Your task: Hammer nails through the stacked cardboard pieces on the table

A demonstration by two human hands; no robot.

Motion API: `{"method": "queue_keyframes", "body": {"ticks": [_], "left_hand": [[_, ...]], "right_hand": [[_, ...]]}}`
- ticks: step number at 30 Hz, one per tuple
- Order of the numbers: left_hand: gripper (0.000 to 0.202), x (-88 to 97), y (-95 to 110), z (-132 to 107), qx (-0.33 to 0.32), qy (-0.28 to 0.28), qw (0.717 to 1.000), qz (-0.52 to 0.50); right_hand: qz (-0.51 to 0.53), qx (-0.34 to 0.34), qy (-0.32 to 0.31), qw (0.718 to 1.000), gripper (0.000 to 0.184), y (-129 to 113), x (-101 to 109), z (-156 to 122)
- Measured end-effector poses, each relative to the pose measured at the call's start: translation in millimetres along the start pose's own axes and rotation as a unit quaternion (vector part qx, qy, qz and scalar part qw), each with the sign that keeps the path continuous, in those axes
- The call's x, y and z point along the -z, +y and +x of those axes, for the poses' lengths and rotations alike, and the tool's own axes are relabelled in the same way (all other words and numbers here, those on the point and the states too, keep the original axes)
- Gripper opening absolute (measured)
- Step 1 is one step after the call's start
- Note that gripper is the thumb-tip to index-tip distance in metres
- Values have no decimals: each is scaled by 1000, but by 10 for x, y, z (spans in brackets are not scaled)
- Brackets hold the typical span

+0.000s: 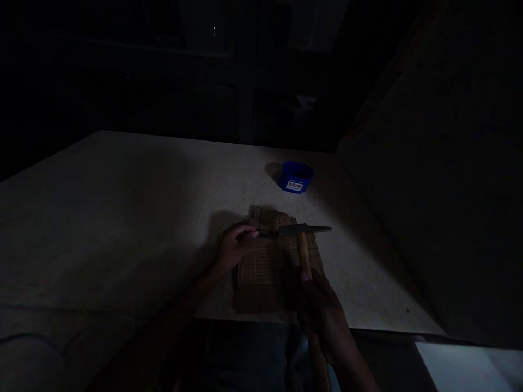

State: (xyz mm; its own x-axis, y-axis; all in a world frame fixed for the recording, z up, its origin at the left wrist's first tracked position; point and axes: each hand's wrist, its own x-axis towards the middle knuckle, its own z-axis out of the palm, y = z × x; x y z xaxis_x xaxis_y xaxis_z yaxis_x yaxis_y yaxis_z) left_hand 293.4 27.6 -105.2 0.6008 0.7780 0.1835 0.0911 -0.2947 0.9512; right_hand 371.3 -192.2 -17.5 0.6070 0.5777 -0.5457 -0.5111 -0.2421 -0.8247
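Note:
A hammer (303,251) with a wooden handle and a narrow metal head is gripped in my right hand (322,305). Its head hovers over or rests on a brown cardboard pad (261,267); I cannot tell which. Rows of small holes or dents mark the pad, and its edges look layered and worn. My left hand (235,246) lies at the pad's upper left edge, thumb and fingers pinched together. Whatever sits between them is too small and dark to name. A short dark bumpy row (267,235) runs from those fingertips toward the hammer head.
Beyond the pad stands a blue plastic container (296,177) with a white label, on a pale tabletop (163,185). A dark panel (441,179) rises along the table's right side. A pale surface (469,367) shows at bottom right. The background is very dark.

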Motion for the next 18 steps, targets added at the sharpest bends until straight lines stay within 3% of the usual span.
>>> {"method": "queue_keyframes", "body": {"ticks": [4, 9, 18], "left_hand": [[20, -29, -44, -16, 6, 8, 1000, -15], [34, -60, -59, -18, 26, 20, 997, -65], [21, -47, -150, -14, 7, 17, 1000, 1]], "right_hand": [[6, -1, -4, 1000, 48, 22, -46, 32], [3, 2, 3, 1000, 51, 61, -104, 54], [16, 7, 4, 1000, 51, 129, -154, 51]]}}
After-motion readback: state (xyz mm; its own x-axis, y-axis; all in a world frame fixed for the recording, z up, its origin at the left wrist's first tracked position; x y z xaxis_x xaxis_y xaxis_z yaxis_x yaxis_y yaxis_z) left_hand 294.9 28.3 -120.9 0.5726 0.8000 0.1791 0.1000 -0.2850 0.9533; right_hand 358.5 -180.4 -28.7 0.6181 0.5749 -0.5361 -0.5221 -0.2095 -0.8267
